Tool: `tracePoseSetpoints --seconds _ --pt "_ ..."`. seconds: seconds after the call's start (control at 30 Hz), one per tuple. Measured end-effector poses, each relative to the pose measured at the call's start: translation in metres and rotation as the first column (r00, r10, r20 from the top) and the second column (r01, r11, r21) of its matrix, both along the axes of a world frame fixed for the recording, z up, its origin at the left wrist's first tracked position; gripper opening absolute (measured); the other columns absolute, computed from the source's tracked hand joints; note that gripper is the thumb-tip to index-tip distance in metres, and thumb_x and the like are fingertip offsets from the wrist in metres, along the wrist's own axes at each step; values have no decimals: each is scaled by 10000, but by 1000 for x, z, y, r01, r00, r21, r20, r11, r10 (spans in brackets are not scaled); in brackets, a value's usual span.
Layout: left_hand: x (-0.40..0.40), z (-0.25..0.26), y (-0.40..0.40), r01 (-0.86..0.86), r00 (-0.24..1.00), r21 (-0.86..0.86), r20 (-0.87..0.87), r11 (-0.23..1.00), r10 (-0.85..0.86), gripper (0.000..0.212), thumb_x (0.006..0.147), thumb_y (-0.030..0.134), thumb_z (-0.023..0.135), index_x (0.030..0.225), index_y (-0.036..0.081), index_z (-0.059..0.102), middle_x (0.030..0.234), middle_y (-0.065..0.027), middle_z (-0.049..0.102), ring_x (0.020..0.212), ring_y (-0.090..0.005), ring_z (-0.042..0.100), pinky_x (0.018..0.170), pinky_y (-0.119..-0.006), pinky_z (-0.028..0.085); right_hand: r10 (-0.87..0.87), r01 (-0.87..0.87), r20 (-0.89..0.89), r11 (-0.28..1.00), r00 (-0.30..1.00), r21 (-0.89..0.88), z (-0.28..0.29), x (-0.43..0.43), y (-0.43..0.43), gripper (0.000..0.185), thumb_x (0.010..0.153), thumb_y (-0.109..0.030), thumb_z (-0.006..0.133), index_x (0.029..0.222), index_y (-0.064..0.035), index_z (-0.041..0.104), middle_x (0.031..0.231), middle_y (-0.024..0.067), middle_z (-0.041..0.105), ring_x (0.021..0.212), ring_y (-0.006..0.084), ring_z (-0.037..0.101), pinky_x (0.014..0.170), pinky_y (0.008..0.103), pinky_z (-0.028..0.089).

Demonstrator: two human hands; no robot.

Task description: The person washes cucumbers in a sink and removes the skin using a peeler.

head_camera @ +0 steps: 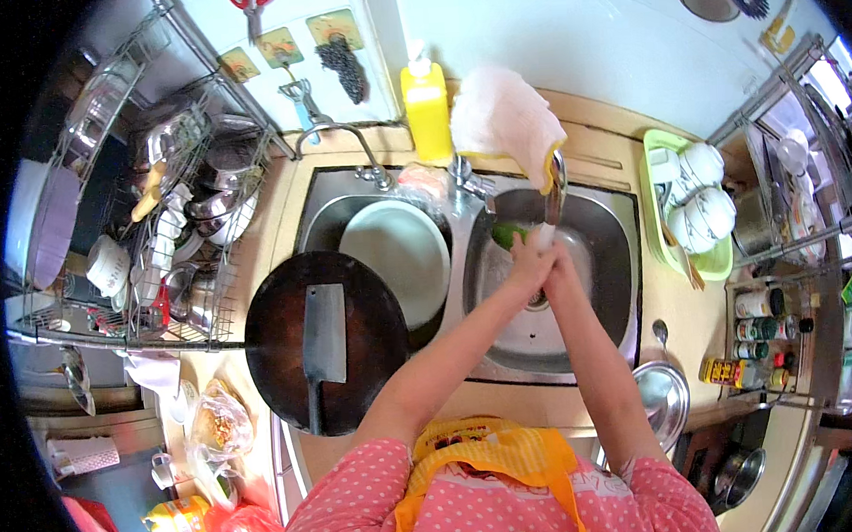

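Note:
Over the right basin of the steel sink (619, 285), my two hands meet below the curved tap (555, 194) and its white outlet (546, 236). My left hand (529, 264) has its fingers against a green vegetable (508, 234), only partly visible; I cannot tell if it is gripped. My right hand (557, 260) lies close against the left, its fingers mostly hidden. A white cloth with a yellow edge (509, 121) hangs over the tap. In the left basin rests a large pale round basin (397, 260).
Left of the sink, a cleaver (326, 336) lies across a black wok (270, 325), its handle towards me. A yellow pump bottle (425, 114) stands behind the sink. To the right are a green rack of white bowls (728, 261) and a metal lid (664, 398). A wire dish rack (216, 327) flanks the left.

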State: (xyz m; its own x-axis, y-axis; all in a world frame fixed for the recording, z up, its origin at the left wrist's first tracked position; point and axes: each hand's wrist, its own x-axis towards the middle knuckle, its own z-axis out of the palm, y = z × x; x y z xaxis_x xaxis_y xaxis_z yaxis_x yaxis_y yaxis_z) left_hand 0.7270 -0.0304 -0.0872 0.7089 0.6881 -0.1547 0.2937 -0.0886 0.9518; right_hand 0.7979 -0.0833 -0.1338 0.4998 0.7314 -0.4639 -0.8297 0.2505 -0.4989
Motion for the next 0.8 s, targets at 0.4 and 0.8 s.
tracePoseSetpoints --seconds 0.4,0.8 --pt "-83 87 90 -181 953 352 292 919 76 136 815 100 507 816 7 607 765 -123 611 706 -231 585 634 -309 461 98 -118 -104 969 990 -216 55 -46 32 231 780 -179 562 984 -73 547 843 79 573 738 222 569 629 365 508" --pt "-73 122 229 -431 897 678 396 596 197 74 752 66 568 809 24 587 742 -119 531 640 -251 551 590 -326 454 494 190 802 798 335 -572 103 -50 -2 395 664 -176 615 1018 -8 560 839 177 609 723 267 592 675 349 451"
